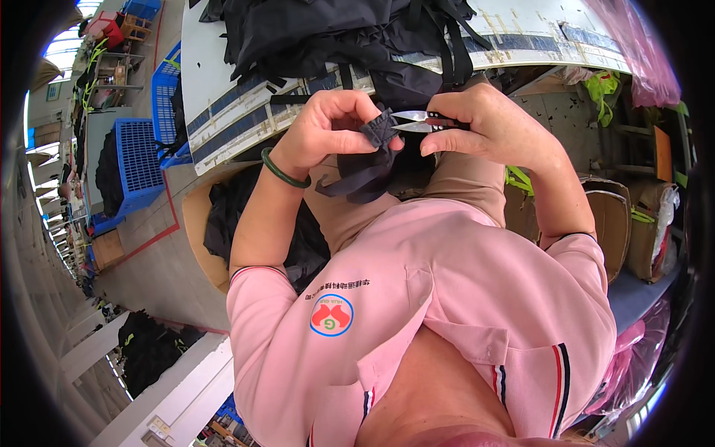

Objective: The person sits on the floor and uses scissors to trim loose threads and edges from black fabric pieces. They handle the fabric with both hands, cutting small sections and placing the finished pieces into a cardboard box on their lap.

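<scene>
Left hand (324, 134) pinches black ribbed fabric piece (378, 130) above lap (465, 182); right hand (488, 123) grips silver-bladed, black-handled snips (411, 116), blades parted at its edge. Looks mid-trim; can't tell if black fabric pile (313, 33) is done.

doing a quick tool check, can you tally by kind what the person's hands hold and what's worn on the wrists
Small silver-bladed snips with black handles: 1
Gathered black fabric piece: 1
Dark green, ring-shaped bangle: 1
Total: 3
</scene>
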Demonstrator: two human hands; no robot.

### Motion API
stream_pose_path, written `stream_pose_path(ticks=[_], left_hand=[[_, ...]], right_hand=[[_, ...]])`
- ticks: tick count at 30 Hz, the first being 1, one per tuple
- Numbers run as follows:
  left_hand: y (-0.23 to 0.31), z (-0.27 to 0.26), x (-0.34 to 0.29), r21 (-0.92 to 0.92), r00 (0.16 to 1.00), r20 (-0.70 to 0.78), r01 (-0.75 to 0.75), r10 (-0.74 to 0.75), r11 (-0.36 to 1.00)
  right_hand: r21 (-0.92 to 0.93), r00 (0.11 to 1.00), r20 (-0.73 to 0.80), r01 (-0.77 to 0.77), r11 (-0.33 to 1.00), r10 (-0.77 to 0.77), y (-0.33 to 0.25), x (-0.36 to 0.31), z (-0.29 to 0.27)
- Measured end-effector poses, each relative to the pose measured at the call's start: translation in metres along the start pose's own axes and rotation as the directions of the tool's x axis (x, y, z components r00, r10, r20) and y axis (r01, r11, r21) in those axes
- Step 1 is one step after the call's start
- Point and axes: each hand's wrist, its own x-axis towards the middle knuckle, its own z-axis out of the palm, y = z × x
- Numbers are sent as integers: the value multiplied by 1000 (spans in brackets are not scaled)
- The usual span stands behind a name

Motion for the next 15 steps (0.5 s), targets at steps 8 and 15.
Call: stream_pose_path(ticks=[8, 15], left_hand=[[3, 1, 3, 5, 990, 57, 125, -125, 992], [2, -1, 6, -54, 965, 165, 216, -205, 975]], right_hand=[[-56, 997, 67, -22, 998, 25, -5, -1, -1], [-88, 996, 82, 50, 995, -43, -6, 2, 3]])
